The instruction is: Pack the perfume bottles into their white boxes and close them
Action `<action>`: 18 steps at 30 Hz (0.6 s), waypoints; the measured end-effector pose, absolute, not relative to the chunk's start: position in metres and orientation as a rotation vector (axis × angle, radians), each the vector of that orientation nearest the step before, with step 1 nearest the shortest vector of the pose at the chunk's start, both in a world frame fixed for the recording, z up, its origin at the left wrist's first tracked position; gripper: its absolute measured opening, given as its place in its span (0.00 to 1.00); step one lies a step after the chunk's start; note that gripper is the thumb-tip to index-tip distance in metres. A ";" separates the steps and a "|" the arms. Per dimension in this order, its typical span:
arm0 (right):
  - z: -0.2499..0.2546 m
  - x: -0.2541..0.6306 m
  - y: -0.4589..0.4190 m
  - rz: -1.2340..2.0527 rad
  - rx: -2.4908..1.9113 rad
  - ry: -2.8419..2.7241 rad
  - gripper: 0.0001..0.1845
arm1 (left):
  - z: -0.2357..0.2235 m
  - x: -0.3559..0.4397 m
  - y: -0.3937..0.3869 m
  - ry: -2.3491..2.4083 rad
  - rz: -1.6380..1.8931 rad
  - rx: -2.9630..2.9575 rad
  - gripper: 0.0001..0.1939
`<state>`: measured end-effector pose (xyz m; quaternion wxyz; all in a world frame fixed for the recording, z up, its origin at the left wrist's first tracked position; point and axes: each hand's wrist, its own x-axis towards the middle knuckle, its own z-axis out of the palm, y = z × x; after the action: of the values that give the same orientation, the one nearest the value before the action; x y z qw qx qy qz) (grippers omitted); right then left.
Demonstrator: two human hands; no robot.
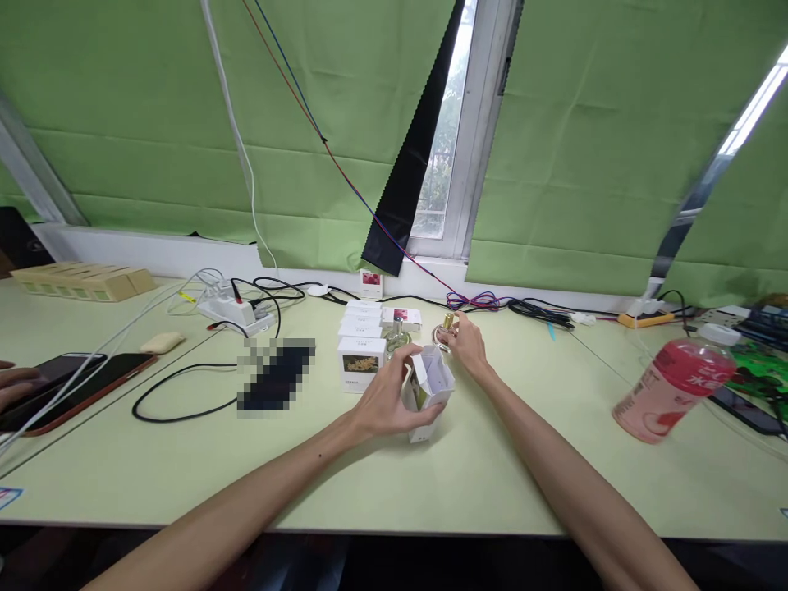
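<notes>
My left hand [394, 394] is wrapped around a small white carton [437, 379], whose top flaps stand up and whose mouth faces me and upward. To the right of it, my right hand [469, 345] pinches a glass perfume bottle [442, 335] with a gold-coloured neck, at the table top. A second perfume bottle [397, 335] with a silvery top stands behind my left hand. Left of that is a row of several closed white cartons [362, 379], the front one printed with a yellow flower picture. Behind the bottles lies a white carton [403, 318] with a red picture.
A pink drink bottle [674, 386] leans at the right. A power strip [237, 312], black cables [542, 312] and another small carton [371, 284] line the back. At left are a pixelated dark object [277, 377], yellowish boxes [83, 281] and another person's hand [16, 384] on a phone.
</notes>
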<state>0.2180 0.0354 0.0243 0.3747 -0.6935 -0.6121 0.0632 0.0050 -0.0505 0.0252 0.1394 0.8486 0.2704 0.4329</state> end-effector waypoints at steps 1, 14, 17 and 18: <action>0.025 0.217 0.035 0.137 -1.775 -1.555 0.28 | 0.025 0.005 -0.050 0.780 1.258 2.456 0.38; 0.033 0.183 0.040 0.114 -1.206 -1.806 0.19 | 0.023 0.004 -0.049 0.778 1.176 2.411 0.35; 0.030 0.175 0.046 0.271 -1.143 -1.948 0.28 | 0.023 0.003 -0.049 0.749 1.149 2.406 0.36; 0.028 0.173 0.048 0.313 -1.128 -1.980 0.32 | 0.023 0.002 -0.048 0.730 1.148 2.408 0.36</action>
<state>0.1733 0.0478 0.0280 0.4084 -0.4475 -0.7858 0.1243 0.0022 -0.0485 0.0234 0.1867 0.8554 0.2592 0.4077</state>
